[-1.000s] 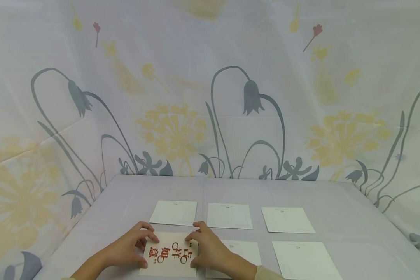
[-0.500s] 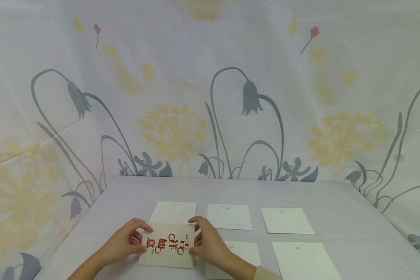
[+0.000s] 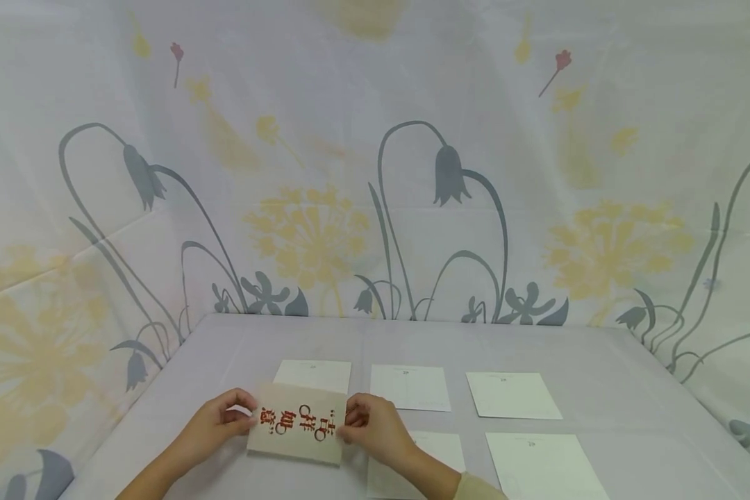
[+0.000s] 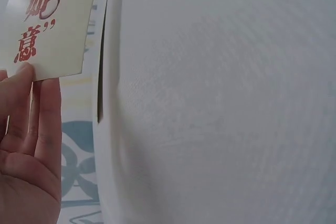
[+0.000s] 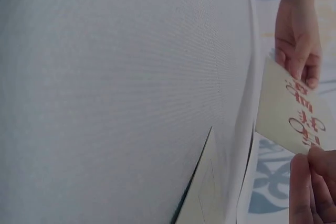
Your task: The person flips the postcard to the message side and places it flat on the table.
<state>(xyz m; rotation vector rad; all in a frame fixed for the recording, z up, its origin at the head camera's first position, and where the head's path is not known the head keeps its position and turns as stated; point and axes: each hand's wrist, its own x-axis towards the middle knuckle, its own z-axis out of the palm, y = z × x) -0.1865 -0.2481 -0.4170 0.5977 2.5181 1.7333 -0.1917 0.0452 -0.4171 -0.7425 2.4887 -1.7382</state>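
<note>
A cream card (image 3: 300, 423) with red Chinese characters is held up off the table, tilted so its printed face shows in the head view. My left hand (image 3: 215, 427) pinches its left edge between thumb and fingers. At the opposite edge my right hand (image 3: 378, 430) pinches it the same way. In the left wrist view the left thumb lies on the printed face of the card (image 4: 58, 30), the fingers behind it. The right wrist view shows both hands on the card (image 5: 281, 106). Behind it, a white card (image 3: 315, 373) on the table is partly covered.
More white cards lie face down in two rows: one at back middle (image 3: 409, 387), one at back right (image 3: 512, 394), one at front right (image 3: 545, 464). Another front card (image 3: 434, 448) is partly hidden by my right hand. A flower-printed cloth (image 3: 375, 208) stands behind the table (image 3: 625, 389).
The printed card, low near the table between both hands a second ago, has risen and tilted up, covering part of the white card behind. The other cards stay put.
</note>
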